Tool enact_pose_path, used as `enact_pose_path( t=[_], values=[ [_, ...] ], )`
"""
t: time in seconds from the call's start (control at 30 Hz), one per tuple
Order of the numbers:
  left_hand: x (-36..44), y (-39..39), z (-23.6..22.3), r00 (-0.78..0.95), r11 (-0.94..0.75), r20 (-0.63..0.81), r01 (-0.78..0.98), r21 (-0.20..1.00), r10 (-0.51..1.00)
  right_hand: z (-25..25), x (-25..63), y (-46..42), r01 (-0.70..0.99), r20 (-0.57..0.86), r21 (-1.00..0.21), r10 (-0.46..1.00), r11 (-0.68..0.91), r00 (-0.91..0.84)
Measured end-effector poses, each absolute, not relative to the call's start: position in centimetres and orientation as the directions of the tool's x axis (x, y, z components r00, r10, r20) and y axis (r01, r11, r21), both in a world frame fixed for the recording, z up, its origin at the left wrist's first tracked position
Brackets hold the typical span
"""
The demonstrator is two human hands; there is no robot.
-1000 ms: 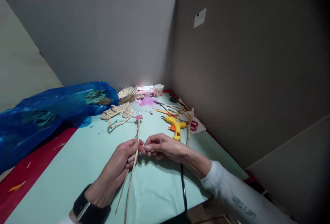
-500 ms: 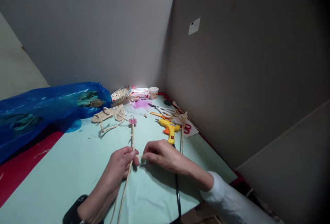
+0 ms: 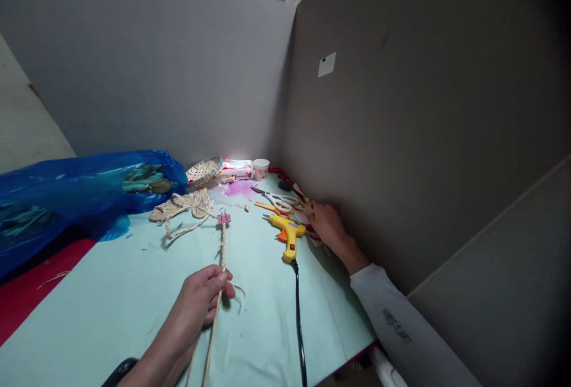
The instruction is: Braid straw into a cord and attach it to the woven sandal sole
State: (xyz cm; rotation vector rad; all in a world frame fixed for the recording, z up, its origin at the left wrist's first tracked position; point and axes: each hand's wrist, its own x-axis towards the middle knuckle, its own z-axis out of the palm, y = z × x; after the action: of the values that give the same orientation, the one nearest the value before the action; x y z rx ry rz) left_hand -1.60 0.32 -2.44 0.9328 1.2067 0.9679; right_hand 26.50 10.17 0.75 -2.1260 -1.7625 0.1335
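Note:
My left hand (image 3: 200, 304) pinches a thin braided straw cord (image 3: 221, 250) that lies on the pale green table mat (image 3: 125, 292). A pink binder clip (image 3: 223, 218) grips the cord's far end, and loose straw strands trail back past my wrist. My right hand (image 3: 325, 223) reaches out to the right wall. It rests on straw strips and a red-handled item beside the yellow glue gun (image 3: 289, 235). Its fingers curl down and what they touch is hidden.
White scissors (image 3: 279, 200) lie behind the glue gun, whose black cord (image 3: 298, 321) runs to the near edge. Coiled braided straw (image 3: 182, 208), a woven dish (image 3: 204, 170), a paper cup (image 3: 260, 168) and a blue plastic bag (image 3: 75, 194) sit at the back left.
My right hand let go of the cord near my left hand and moved right and away to the strips by the wall. The view tilted up.

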Motion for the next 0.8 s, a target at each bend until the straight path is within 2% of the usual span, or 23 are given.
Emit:
enact_pose_path(
  t=[0.1,0.17,0.27,0.33,0.4,0.5,0.63,0.8],
  values=[
    [-1.5,0.4,-2.5,0.104,0.316,-0.307,-0.089,0.945,0.946,2.2,26.5,9.2,0.897,0.232,-0.435,0.953,-0.078,0.196],
    [-1.5,0.4,-2.3,0.118,0.317,-0.305,-0.094,0.944,0.945,3.3,26.1,8.0,0.862,0.241,-0.506,0.963,0.020,0.119],
    [-1.4,0.2,-1.9,0.115,0.316,-0.303,-0.116,0.942,0.946,4.2,24.2,5.7,0.723,0.114,-0.667,0.983,0.181,-0.141],
    [-1.3,0.1,-1.7,0.116,0.318,-0.305,-0.126,0.940,0.945,4.1,22.3,4.3,0.425,-0.061,-0.896,0.915,0.126,-0.400],
    [-1.2,0.1,-1.5,0.116,0.321,-0.307,-0.134,0.938,0.945,3.7,20.3,3.4,0.289,-0.135,-0.957,0.839,0.027,-0.527],
    [-1.1,0.1,-1.6,0.124,0.320,-0.303,-0.151,0.935,0.945,2.7,18.1,3.2,0.382,-0.146,-0.919,0.815,0.098,-0.560],
    [-1.2,0.1,-1.6,0.129,0.303,-0.285,-0.154,0.941,0.950,1.8,16.7,3.6,0.566,-0.112,-0.779,0.828,0.270,-0.549],
    [-1.0,0.1,-1.3,0.131,0.295,-0.279,-0.121,0.948,0.951,1.3,16.2,2.9,0.692,-0.044,-0.643,0.886,0.329,-0.462]
  ],
)
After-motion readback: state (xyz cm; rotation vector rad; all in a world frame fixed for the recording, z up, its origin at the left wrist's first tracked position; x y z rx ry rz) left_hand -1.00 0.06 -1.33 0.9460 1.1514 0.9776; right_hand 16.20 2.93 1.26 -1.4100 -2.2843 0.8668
